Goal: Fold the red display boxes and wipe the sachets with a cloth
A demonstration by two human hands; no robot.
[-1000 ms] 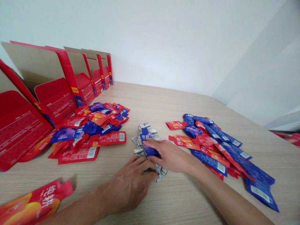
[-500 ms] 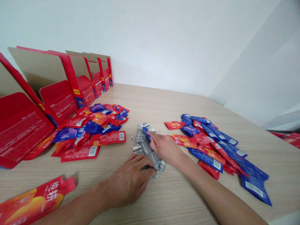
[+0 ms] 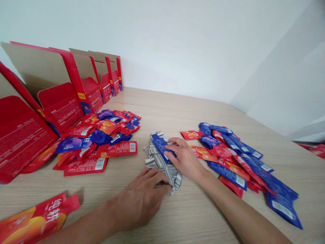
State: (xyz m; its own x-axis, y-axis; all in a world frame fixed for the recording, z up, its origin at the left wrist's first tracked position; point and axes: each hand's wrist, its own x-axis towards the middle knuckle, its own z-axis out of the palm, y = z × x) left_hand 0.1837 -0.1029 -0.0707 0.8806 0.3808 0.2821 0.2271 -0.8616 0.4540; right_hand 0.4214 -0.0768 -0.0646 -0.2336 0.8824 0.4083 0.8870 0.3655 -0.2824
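Note:
In the middle of the table lies a crumpled grey-and-white striped cloth [image 3: 155, 158]. A blue pouch [image 3: 159, 145] rests flat on top of it. My left hand [image 3: 146, 195] presses on the cloth's near left side, its fingers curled over the fabric and the thumb at the lower edge. From the right, my right hand [image 3: 186, 159] reaches over the blue pouch. Its fingers are spread, with the fingertips on or just above the pouch's right side, and its thumb is partly hidden.
A heap of red and blue pouches [image 3: 101, 132] lies at left. Another spread of pouches [image 3: 236, 156] lies at right. Several open red cartons [image 3: 62, 106] stand along the left. A larger red pouch [image 3: 35, 220] is at the near left. Behind the table rises a white wall [image 3: 177, 47].
My right hand has loosened its fingers from the blue pouch and shifted slightly right, so more of the pouch shows on the cloth. My left hand stays on the cloth.

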